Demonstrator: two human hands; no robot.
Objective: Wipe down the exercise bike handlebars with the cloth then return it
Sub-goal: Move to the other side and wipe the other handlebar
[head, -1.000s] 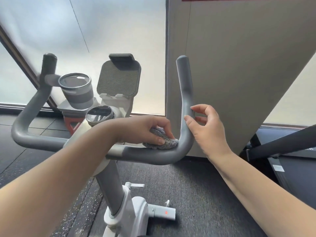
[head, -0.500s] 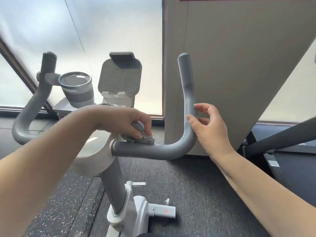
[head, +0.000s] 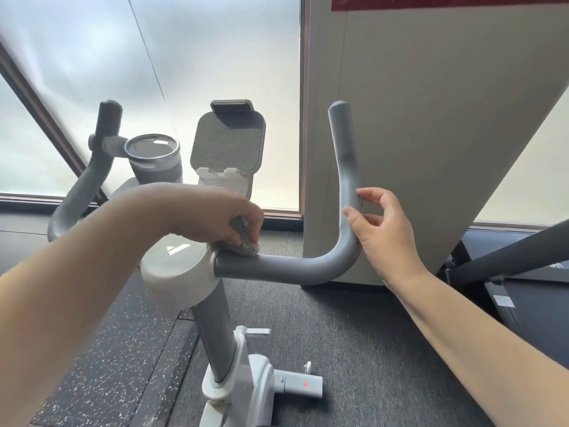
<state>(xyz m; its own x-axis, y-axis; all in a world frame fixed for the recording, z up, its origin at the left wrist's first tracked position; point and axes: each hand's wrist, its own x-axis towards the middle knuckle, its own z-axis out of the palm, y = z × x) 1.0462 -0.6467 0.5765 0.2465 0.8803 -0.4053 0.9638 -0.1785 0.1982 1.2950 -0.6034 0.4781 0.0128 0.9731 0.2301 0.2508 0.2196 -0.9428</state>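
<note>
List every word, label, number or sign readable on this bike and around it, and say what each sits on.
No text can be read anywhere.
White label on the dark treadmill at right: print too small and blurred.
Pale triangular mark on the bike's cream round hub: a shape, no letters.
Red dot on the bike's grey base bar: no characters.

— What is seen on the bike's left side?
— A cup (head: 153, 158) is held in a ring, upright. Just beside it, a grey pad (head: 228, 143) is stood up, with a dark clip (head: 233, 106) at its top.

— And low down?
— A white base (head: 246, 383) is seen on the dark mat (head: 354, 349). A small red dot (head: 305, 384) is seen on a grey bar there. A speckled floor (head: 123, 349) is laid to the left.

— And behind?
— Frosted windows (head: 154, 57) and a tan wall (head: 431, 118) are seen. A dark rail (head: 508, 257) is seen at the right.
</note>
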